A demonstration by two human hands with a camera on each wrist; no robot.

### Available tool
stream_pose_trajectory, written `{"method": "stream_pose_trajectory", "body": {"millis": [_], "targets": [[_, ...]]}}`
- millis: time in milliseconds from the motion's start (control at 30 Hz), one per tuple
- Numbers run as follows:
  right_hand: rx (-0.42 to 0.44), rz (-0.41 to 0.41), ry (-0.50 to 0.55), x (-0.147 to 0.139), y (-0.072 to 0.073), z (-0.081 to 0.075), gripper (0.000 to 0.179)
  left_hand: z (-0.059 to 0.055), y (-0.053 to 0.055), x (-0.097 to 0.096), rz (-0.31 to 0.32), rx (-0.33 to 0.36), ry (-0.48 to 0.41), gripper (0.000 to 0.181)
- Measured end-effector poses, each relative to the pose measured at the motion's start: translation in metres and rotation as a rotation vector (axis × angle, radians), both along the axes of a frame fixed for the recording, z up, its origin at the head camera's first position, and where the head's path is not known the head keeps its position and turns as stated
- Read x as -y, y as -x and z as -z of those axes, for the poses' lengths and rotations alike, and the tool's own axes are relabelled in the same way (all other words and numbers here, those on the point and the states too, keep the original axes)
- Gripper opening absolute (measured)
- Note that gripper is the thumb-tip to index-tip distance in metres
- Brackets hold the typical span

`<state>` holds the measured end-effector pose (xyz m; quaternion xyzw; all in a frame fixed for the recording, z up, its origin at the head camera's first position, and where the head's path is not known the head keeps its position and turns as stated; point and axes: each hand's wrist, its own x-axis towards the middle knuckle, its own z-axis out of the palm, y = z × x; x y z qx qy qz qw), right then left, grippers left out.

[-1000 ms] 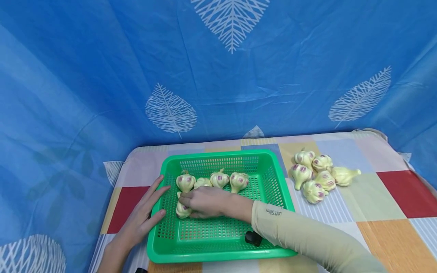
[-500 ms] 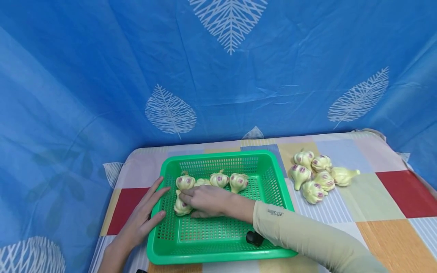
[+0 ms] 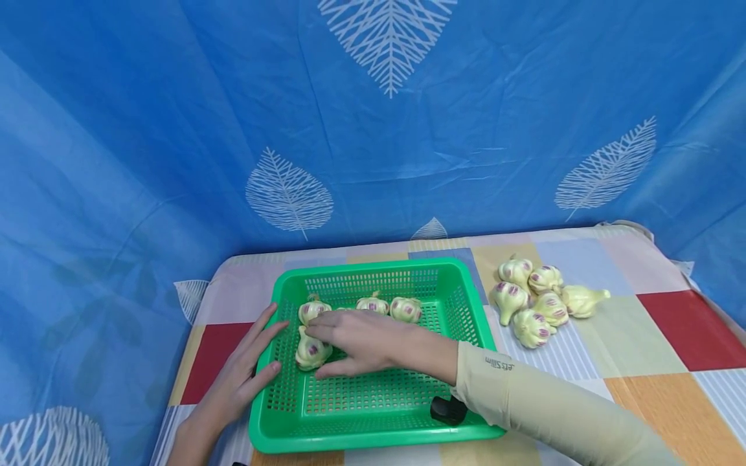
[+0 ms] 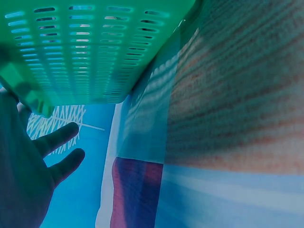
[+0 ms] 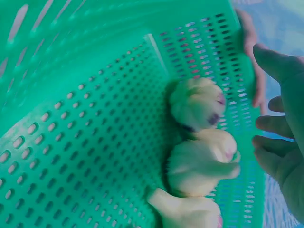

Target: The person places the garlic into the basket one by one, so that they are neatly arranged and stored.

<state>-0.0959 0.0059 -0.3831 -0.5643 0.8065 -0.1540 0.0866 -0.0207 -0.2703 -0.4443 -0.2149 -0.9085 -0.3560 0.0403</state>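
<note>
A green perforated plastic basket (image 3: 373, 443) stands on the table with several garlic bulbs inside. One garlic bulb (image 3: 312, 351) lies near the basket's left wall, and others, such as the far-right bulb (image 3: 405, 310), line up behind it. My right hand (image 3: 375, 340) hovers over them with fingers extended, hiding part of the row. In the right wrist view, that hand (image 5: 287, 128) is apart from the nearest bulb (image 5: 197, 104) and holds nothing. Fingers spread, my left hand (image 3: 241, 372) rests at the basket's left rim; the left wrist view shows the hand (image 4: 28, 166) beside the basket wall.
To the right of the basket, several more garlic bulbs (image 3: 531, 329) lie in a cluster on the checkered tablecloth (image 3: 647, 408). A blue curtain (image 3: 373, 162) with white leaf prints hangs behind and around the table.
My right hand has let go of the front-left garlic bulb and lifted slightly up and to the right. That bulb shifted a little left beforehand. The left hand stays at the rim.
</note>
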Motion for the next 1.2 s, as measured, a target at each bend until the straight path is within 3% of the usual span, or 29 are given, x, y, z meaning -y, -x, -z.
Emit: {"method": "stream_pose_trajectory", "body": {"millis": [200,633,900,1200], "targets": [[0.137,0.065,0.017,-0.024,0.002,-0.016,0.083,0.000,0.000,0.001,0.002,0.000,-0.005,0.070],[0.175,0.262,0.023,-0.099,-0.017,-0.030,0.085,0.000,0.000,0.003,-0.002,-0.002,-0.006,0.070],[0.183,0.392,0.129,-0.139,-0.028,-0.027,0.082,-0.001,-0.001,0.003,-0.003,0.001,-0.012,0.070],[0.206,0.549,0.258,-0.188,-0.038,-0.012,0.083,-0.001,0.001,0.001,0.007,0.011,-0.016,0.069]]}}
